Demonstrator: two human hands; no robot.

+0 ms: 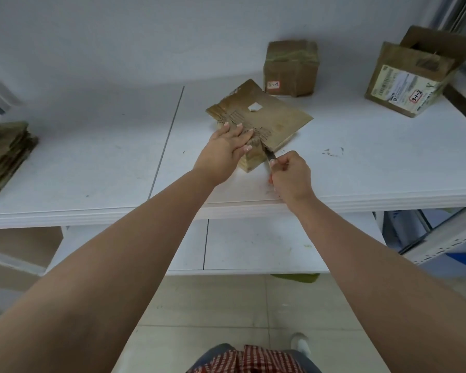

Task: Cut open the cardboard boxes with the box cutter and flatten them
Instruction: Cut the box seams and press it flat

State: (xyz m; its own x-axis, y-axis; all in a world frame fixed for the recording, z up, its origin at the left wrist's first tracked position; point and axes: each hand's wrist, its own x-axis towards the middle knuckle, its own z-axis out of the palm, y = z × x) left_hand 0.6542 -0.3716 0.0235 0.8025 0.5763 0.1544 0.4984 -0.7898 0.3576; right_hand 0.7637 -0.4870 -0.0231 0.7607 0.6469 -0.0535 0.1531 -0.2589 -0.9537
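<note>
Nearest the camera, the right hand (289,176) is curled around the box cutter (270,156), its blade set into the near edge of the collapsed cardboard box (264,122), which the left hand (228,146) presses flat with straight fingers. Cutting appears under way; a steady draw clear of the left fingertips is called for next. Behind that box a taped box (291,68) waits, right of it an opened box (412,76), far left a flattened stack (6,154).
</note>
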